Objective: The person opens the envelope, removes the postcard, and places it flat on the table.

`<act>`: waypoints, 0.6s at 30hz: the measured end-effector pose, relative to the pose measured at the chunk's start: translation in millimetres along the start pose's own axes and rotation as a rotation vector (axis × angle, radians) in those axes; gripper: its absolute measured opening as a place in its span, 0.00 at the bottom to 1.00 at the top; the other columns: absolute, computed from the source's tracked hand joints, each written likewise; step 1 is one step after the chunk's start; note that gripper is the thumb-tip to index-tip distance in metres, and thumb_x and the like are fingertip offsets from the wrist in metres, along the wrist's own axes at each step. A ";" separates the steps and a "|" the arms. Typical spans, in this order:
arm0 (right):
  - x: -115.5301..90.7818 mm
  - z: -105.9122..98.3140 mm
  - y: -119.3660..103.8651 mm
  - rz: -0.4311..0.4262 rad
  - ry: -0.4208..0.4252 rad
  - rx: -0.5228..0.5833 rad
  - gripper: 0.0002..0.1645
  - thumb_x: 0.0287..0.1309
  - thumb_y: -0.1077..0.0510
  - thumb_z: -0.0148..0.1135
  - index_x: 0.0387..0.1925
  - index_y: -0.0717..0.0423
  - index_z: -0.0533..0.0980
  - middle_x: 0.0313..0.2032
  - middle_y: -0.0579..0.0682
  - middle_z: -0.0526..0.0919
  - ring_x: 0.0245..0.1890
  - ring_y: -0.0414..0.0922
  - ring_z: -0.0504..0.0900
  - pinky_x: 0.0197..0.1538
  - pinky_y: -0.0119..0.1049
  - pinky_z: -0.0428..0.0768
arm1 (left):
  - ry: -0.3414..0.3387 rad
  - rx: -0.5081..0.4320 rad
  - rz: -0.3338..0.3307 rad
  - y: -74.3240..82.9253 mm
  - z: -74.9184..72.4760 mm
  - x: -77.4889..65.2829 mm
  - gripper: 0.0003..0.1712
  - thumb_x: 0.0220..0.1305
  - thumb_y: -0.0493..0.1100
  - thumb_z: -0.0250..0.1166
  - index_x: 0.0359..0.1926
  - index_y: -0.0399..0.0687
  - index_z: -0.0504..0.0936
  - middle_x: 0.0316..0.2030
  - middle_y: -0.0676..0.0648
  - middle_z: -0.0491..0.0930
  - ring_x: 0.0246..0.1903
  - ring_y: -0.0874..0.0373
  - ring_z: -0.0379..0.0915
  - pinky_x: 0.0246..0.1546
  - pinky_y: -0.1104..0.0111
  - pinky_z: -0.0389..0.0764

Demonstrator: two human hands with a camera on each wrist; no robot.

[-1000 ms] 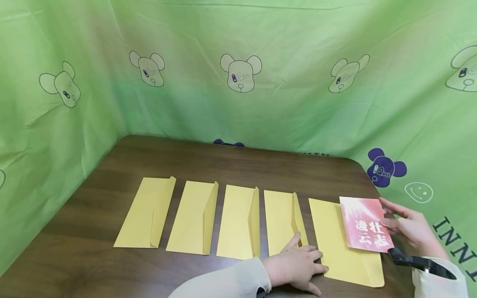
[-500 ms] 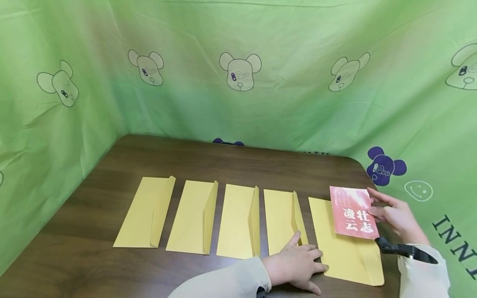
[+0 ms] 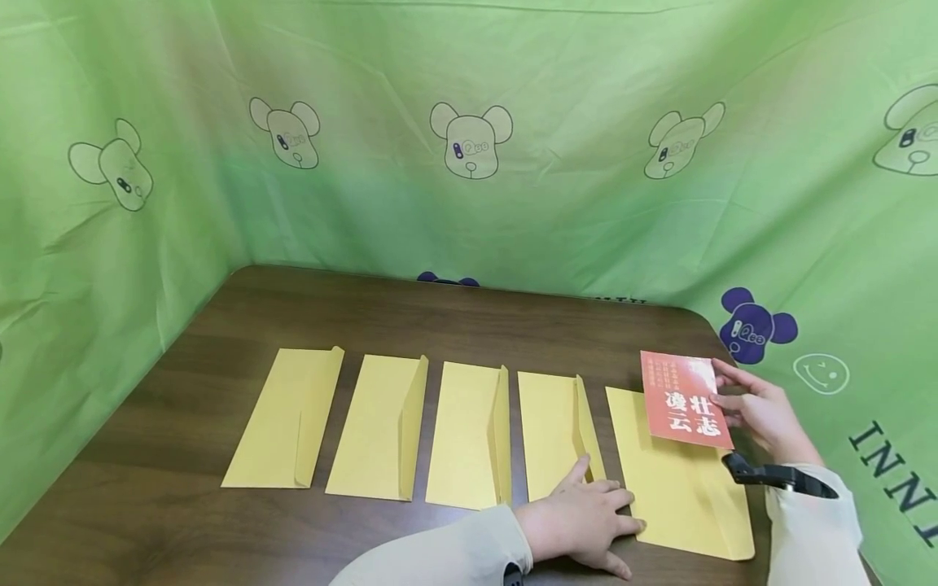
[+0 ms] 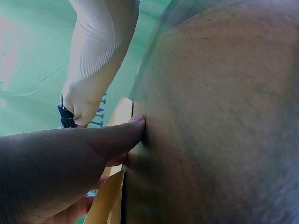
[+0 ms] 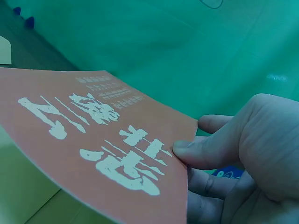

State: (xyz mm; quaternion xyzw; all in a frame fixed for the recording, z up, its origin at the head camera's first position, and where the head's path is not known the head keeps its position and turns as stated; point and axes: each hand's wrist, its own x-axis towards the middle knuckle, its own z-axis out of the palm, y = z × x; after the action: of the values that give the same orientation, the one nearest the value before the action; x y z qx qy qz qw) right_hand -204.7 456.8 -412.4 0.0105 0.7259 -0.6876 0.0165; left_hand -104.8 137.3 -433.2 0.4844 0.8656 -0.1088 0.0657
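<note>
A red card point(image 3: 677, 382) with large white characters hangs over the upper right part of the rightmost yellow envelope point(image 3: 681, 505). My right hand point(image 3: 762, 407) pinches its right edge, thumb on the printed face and fingers behind, as the right wrist view shows. The card point(image 5: 107, 135) is tilted there. My left hand point(image 3: 586, 521) lies with spread, straight fingers, its fingertips at the left edge of that envelope. Its index finger reaches over the lower end of the neighbouring envelope point(image 3: 550, 431). In the left wrist view the left thumb point(image 4: 126, 135) points at the table.
Three more yellow envelopes, one of them in the middle point(image 3: 465, 431), continue the row to the left, flaps on their right sides. They lie on a dark wooden table point(image 3: 410, 317). A green printed curtain point(image 3: 366, 203) encloses the table's back and sides.
My right hand has carried the red card up and to the left, from the envelope's right side toward its upper part. The left hand and the envelopes have stayed in place.
</note>
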 end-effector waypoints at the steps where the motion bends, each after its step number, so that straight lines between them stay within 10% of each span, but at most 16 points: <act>1: 0.6 -0.3 -0.2 -0.001 0.002 -0.001 0.40 0.59 0.79 0.57 0.52 0.28 0.82 0.37 0.38 0.77 0.29 0.39 0.83 0.26 0.34 0.82 | -0.001 -0.002 0.000 0.5 -1.1 0.0 0.38 0.60 0.81 0.46 0.71 0.89 0.58 0.71 0.71 0.54 0.71 0.73 0.45 0.72 0.54 0.44; 18: 14.6 15.2 6.2 -0.044 -0.007 -0.055 0.26 0.64 0.72 0.59 0.41 0.35 0.86 0.35 0.35 0.84 0.31 0.35 0.84 0.33 0.30 0.83 | 0.019 0.001 0.009 0.2 -0.5 0.6 0.38 0.60 0.81 0.46 0.71 0.88 0.59 0.70 0.70 0.56 0.70 0.72 0.47 0.71 0.52 0.45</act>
State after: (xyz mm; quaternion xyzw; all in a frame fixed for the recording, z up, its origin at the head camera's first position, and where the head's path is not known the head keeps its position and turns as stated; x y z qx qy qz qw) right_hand -218.9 441.9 -420.0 -0.0084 0.7446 -0.6675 0.0039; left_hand -105.0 138.1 -432.9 0.4892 0.8639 -0.1044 0.0578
